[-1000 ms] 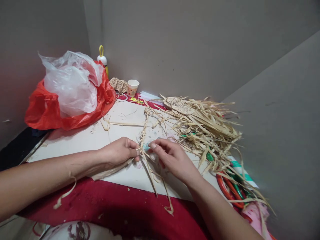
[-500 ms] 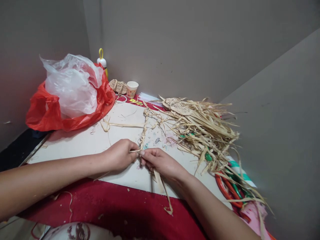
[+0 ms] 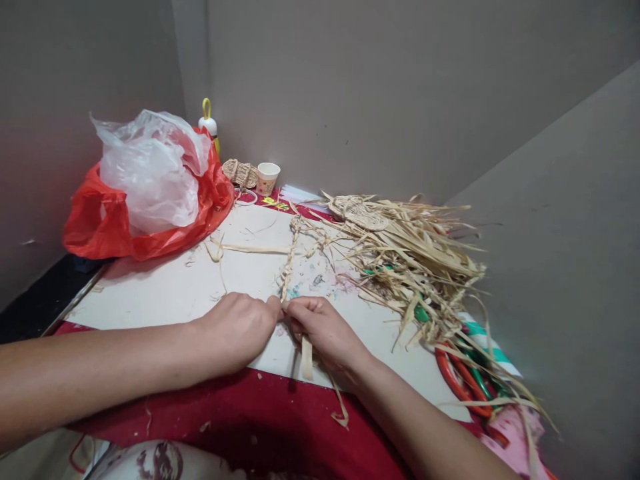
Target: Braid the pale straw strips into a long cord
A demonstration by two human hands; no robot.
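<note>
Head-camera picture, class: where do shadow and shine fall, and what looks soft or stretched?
Head view throughout: dark shadow on the red cloth; pale shine on the translucent bag; fine detail soft where left hand and right hand meet the braid; left forearm apparently stretched toward the frame edge.

Wears some white garment [image 3: 200, 461] with a swirly dark maroon print [image 3: 161, 460], just peeking in at the bottom left of the frame. Goes bare on both forearms [image 3: 125, 360], plus the left hand [image 3: 237, 333] and right hand [image 3: 327, 330] mid-frame.
</note>
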